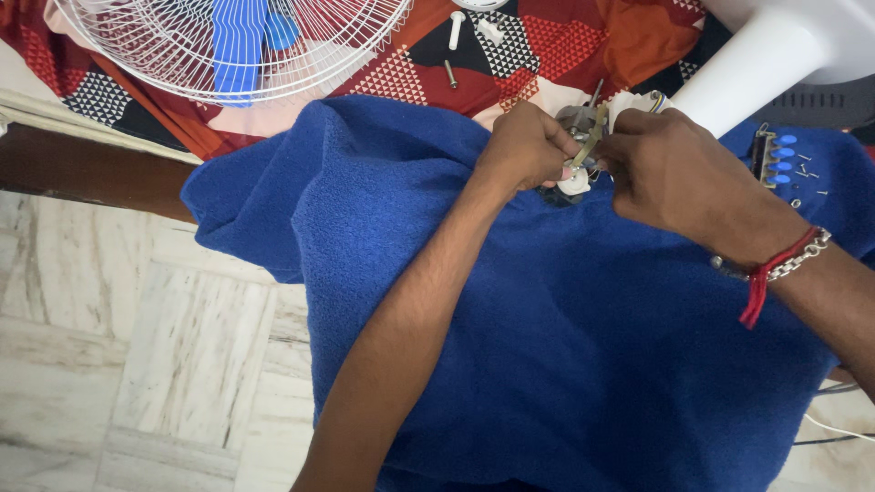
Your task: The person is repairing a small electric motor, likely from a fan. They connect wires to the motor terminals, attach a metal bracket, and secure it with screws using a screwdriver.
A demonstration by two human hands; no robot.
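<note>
My left hand (529,146) is closed around a small grey and white fan motor part (576,178), holding it over a blue towel (510,301). My right hand (674,169) pinches a thin brass-coloured metal piece (592,135) that sits on that part. The two hands meet at the part and hide most of it. A red thread and a metal chain bracelet (775,264) circle my right wrist.
A white fan guard with blue blades (237,41) lies at the top left on a red patterned cloth (565,46). A white knob and a bolt (453,46) rest on the cloth. A white fan stand (756,64) and a blue-buttoned switch panel (775,155) with several loose screws are at right. Marble floor (137,346) lies at left.
</note>
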